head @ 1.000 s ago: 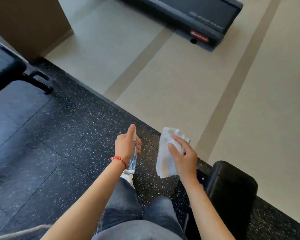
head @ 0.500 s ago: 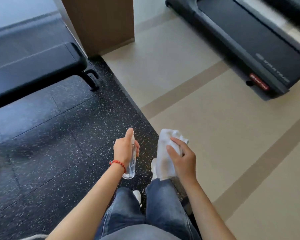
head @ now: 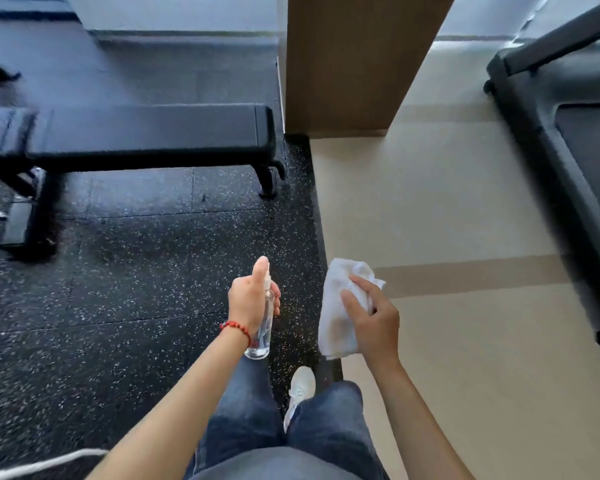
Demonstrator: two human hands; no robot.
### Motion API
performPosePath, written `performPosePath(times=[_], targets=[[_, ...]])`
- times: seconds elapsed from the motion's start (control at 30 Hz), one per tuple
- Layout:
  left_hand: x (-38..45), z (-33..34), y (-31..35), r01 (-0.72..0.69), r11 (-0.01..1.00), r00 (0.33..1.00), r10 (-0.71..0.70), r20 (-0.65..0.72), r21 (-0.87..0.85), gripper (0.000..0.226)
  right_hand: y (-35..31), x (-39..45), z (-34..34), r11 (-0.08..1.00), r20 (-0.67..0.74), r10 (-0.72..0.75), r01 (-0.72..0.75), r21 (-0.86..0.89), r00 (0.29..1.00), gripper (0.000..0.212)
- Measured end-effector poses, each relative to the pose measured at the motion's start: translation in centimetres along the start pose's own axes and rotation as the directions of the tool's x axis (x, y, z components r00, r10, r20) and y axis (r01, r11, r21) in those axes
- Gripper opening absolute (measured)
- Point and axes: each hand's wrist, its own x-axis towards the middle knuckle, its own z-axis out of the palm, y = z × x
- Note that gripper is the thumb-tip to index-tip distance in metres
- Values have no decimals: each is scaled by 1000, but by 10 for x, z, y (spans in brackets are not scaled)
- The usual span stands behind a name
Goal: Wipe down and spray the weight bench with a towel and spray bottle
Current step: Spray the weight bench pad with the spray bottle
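A black padded weight bench (head: pixel 146 128) stands across the upper left, well ahead of both hands. My left hand (head: pixel 248 299) grips a small clear spray bottle (head: pixel 262 336) upright, with a finger raised over its white nozzle. My right hand (head: pixel 371 315) holds a folded white towel (head: pixel 336 317) that hangs in front of me, level with the bottle. Both hands are in the air over the floor, apart from the bench.
Black speckled rubber flooring (head: pixel 136 289) meets beige flooring (head: pixel 447 209) under me. A wooden pillar (head: pixel 354 60) stands just right of the bench end. A treadmill (head: pixel 568 133) lies along the right edge. My jeans and a white shoe (head: pixel 300 388) show below.
The view has swung left: the bench has moved from the upper left edge toward the centre, and the treadmill has slid to the right edge. Both hands keep their hold on bottle and towel.
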Motion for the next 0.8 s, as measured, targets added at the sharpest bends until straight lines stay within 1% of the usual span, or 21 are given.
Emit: performPosePath(times=[0.2,0.3,0.4,0.53,0.63,0.8], targets=[[75,-19,32,17,998,994,-24,-109,-68,65,-40,73,47,999,117,-44,42,24,992,21],[123,-32,49,18,995,993,-29,-115,-97,65,-61,112,84,999,134,-37,34,28,990,23],[175,-46,73,18,996,994,-28,-110,-90,65,-84,149,123,999,132,-32,27,39,991,23],[239,-68,112,23,998,993,-29,-116,-52,64,-122,195,171,998,154,-43,35,54,987,22],[284,-80,138,11,1000,994,-12,-108,-8,65,-150,226,203,996,164,-56,43,80,985,26],[339,-87,165,65,997,989,-69,-130,-35,65,-182,274,236,997,180,-47,34,74,983,24]])
